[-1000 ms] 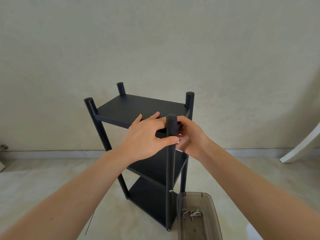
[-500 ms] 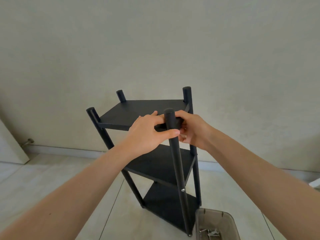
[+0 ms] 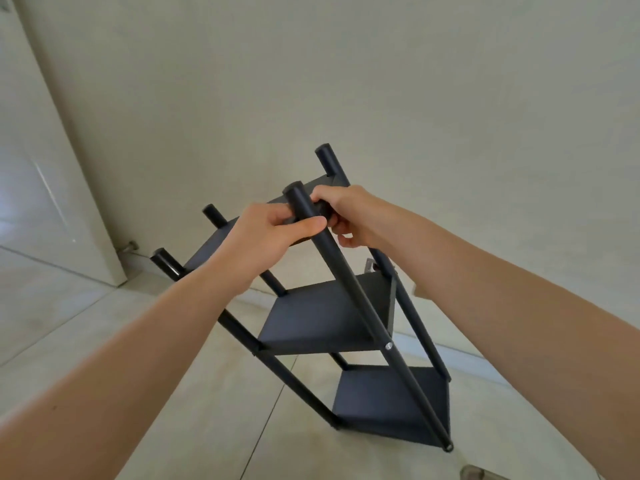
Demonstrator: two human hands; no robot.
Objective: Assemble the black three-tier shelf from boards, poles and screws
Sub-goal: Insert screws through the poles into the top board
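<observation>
The black three-tier shelf [image 3: 325,317], built of flat rectangular boards and round poles, stands on the pale tiled floor [image 3: 69,327] near the plain beige wall [image 3: 346,81] and appears tilted in the head view. The left hand [image 3: 266,244] grips the near front pole [image 3: 332,268] just below its rounded top end, thumb laid across the pole's front and fingers curled behind it at the top board's corner. The right hand [image 3: 349,216] is curled around the same corner from the other side, fingers bent toward the pole; what they pinch cannot be told. A silver screw head [image 3: 388,346] sits in the near front pole at the level of the middle board [image 3: 322,313]. The bottom board [image 3: 384,400] lies close to the floor between the pole feet. A white door panel [image 3: 38,168] stands at the left, with a small metal door stop [image 3: 131,244] at the wall base
</observation>
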